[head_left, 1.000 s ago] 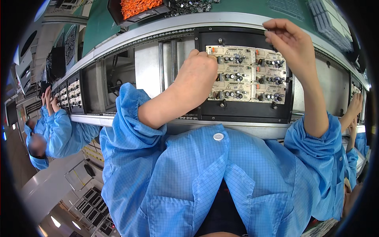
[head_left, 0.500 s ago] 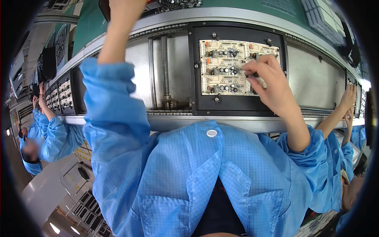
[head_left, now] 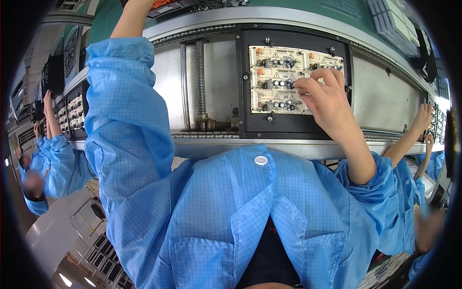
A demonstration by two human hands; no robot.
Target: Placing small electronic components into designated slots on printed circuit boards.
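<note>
Right hand (head_left: 326,98), right of centre, fingertips bunched and pressing on the beige circuit board panel (head_left: 279,79) in its black carrier (head_left: 243,125), which sits upper centre as 0.5 s ago. Left forearm (head_left: 127,21) stays raised to the orange-parts bin (head_left: 166,4) at top edge; hand out of frame, state unknown. Insertion apparently continuing.

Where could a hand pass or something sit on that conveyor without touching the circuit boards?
The bare grey plate between the threaded rod and the black carrier frame is free, as is the grey plate right of the frame. Inside the frame it is crowded: the circuit boards fill it, with the right hand on them.
</note>
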